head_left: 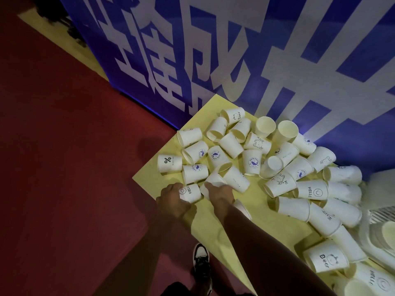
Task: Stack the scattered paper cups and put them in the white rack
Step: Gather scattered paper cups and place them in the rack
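Head view: the left hand (171,196) was closed around a HELLO cup (190,192) lying on its side at the near corner of the yellow table (254,210). The right hand (220,194) gripped a second cup (213,180) just beside it, rim toward the first. Remaining scattered cups (277,167) lay beyond and rightward; the white rack (382,214) sat at the far right edge, well apart.

A yellow table (252,223) stands on red floor (64,167). White paper cups (252,161) lie scattered across it, most tipped over, piling toward three o'clock beside a white rack (382,214).
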### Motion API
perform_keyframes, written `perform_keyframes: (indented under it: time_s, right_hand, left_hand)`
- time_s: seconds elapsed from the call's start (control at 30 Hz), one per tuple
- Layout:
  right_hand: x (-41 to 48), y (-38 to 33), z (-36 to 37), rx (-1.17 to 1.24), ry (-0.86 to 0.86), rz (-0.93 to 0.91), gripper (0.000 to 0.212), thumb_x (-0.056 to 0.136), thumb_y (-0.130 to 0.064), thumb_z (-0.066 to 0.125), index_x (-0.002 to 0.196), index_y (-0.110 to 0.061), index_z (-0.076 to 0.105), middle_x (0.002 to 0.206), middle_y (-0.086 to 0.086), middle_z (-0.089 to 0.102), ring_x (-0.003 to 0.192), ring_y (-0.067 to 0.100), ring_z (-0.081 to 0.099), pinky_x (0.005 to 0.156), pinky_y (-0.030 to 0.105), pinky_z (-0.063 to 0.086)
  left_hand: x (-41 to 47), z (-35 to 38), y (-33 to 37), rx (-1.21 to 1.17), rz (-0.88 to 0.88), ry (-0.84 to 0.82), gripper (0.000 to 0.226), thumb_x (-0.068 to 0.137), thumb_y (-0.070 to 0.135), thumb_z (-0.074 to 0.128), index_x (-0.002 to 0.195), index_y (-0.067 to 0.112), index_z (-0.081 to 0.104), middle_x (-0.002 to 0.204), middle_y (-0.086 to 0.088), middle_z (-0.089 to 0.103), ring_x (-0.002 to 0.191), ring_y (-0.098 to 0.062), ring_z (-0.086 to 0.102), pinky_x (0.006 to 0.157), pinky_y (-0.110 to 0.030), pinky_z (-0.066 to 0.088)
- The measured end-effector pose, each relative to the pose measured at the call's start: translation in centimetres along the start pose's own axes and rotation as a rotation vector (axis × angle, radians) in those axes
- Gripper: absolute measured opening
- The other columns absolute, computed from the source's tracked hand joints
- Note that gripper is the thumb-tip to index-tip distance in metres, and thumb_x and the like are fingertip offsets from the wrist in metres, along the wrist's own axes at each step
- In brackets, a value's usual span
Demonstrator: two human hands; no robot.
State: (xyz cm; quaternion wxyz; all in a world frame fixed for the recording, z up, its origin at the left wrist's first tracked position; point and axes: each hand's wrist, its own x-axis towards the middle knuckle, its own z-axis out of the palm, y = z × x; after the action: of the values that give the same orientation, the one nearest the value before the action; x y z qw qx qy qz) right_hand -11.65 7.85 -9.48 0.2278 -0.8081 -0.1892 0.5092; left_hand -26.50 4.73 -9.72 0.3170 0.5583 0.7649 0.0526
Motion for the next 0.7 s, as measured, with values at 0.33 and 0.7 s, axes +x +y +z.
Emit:
perform_keyframes:
  time_s: [0.33,0.7]
  right_hand:
    - [0.0,-0.1,-2.5,-0.019,-0.039,-0.043,0.07,0.079,-0.037,0.081,0.132,0.0,0.053,0.127,0.015,0.062,0.117,0.033,0.059,0.103,0.043,0.048]
    - [-1.3,0.5,-11.7,0.175,-0.197,-0.121,0.031,0.074,-0.031,0.085,0.086,-0.01,0.066,0.089,0.009,0.07,0.081,0.023,0.068,0.072,0.036,0.058]
  left_hand:
    - [-1.0,0.4,0.2,0.036,0.017,-0.001,0.066,0.067,0.035,0.075,0.129,0.027,0.054,0.122,0.002,0.056,0.118,-0.023,0.05,0.097,-0.039,0.042]
    - [-3.5,1.3,5.1,0.023,0.05,-0.034,0.064,0.067,0.043,0.078,0.123,0.023,0.054,0.108,-0.002,0.056,0.111,-0.028,0.055,0.095,-0.042,0.046]
